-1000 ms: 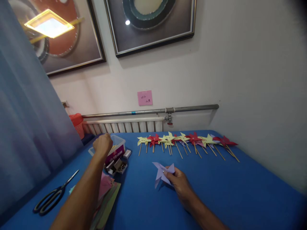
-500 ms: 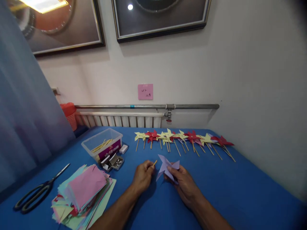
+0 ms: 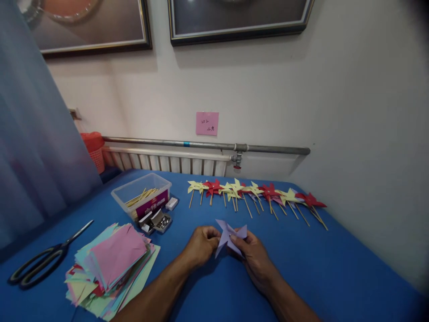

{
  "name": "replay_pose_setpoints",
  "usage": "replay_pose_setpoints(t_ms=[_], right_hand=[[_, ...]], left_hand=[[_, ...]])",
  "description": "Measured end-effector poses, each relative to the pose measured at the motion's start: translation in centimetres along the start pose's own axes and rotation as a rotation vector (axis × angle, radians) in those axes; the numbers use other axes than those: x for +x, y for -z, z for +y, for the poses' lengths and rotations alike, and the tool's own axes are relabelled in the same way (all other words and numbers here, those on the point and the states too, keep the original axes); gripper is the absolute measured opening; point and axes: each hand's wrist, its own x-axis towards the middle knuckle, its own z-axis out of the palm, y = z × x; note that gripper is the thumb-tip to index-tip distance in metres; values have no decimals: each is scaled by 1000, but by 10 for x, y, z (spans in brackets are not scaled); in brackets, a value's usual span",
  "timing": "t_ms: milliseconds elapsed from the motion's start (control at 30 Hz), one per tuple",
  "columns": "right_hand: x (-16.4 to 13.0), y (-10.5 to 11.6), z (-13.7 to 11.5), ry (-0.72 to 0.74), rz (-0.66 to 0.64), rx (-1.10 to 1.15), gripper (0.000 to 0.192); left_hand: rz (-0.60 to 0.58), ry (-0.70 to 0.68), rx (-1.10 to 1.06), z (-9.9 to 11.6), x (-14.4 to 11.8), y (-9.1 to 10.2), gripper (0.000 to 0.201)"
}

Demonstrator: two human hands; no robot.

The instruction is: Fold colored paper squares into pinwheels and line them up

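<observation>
My right hand (image 3: 256, 255) pinches a purple paper pinwheel (image 3: 228, 232), its thumb pressed on the folded centre. Close against the pinwheel's left side is my left hand (image 3: 203, 245), closed on a thin wooden stick. That stick is hidden now behind the fingers and the paper; it showed plainly half a second ago. Beyond both hands lies a row of finished pinwheels (image 3: 236, 188) in yellow, red and purple, with their sticks pointing toward me.
On the blue table (image 3: 335, 268), a clear plastic box (image 3: 150, 208) holds wooden sticks. Beside it are small open boxes of metal pins (image 3: 163, 222) and a small white box (image 3: 171, 204). Nearer left lie stacked coloured paper (image 3: 117, 255) and black-handled scissors (image 3: 50, 259).
My left hand has brought the stick up to the pinwheel, so its tip passes out of sight behind the paper. The view has shifted slightly downward.
</observation>
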Motion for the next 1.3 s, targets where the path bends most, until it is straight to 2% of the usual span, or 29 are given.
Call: replay_pose_setpoints(t_ms=[300, 533, 733, 1000, 1300], right_hand=[[0, -2, -1, 10, 17, -38, 37], [0, -2, 1, 96, -2, -120, 36], [1, -2, 0, 90, 5, -138, 44], [1, -1, 2, 86, -3, -173, 43], [4, 2, 5, 117, 0, -181, 44]], left_hand=[[20, -17, 46, -4, 1, -2, 21], [14, -40, 88, -7, 0, -4, 18], [17, -53, 81, -10, 0, -5, 17], [82, -101, 127, -15, 3, -6, 14], [69, -41, 117, -9, 0, -8, 17]])
